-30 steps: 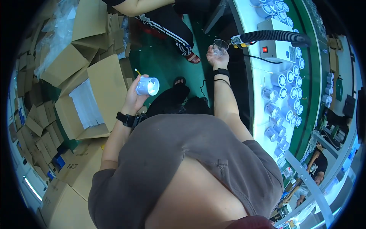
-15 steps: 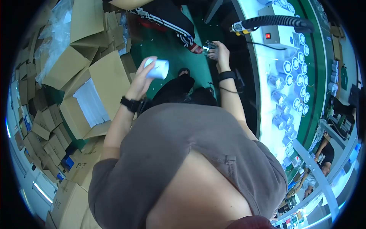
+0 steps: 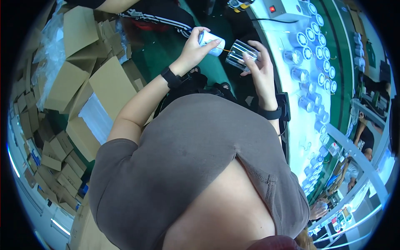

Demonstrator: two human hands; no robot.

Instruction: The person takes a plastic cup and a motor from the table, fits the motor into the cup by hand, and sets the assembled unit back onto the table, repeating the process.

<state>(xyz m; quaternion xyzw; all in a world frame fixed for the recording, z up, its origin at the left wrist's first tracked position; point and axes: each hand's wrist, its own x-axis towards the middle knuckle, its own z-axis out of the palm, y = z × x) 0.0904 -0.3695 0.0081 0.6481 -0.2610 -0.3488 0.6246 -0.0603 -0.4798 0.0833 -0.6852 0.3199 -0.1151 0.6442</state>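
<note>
In front of me, over the green floor, my left hand (image 3: 196,49) grips a white cylinder (image 3: 207,40), tilted with one end toward the right. Close by on its right, my right hand (image 3: 262,71) has its fingers around a clear, shiny cylindrical cup (image 3: 238,53). A thin orange-yellow wire-like piece (image 3: 224,49) spans the narrow gap between the two. I cannot tell what it is fixed to. The cylinder and the cup are apart, their ends facing each other. Both wrists carry black bands.
On my right runs a white worktable (image 3: 296,139) bearing several clear cylinders (image 3: 307,104) with white round parts and a grey box (image 3: 283,9) with a red switch. An open cardboard box (image 3: 121,81) stands left, amid flattened cartons. Another person's striped trouser leg (image 3: 162,20) is ahead.
My left hand has carried the white cylinder right and forward. My right hand has turned the clear cup toward it, so the two are now close together. The view has shifted.
</note>
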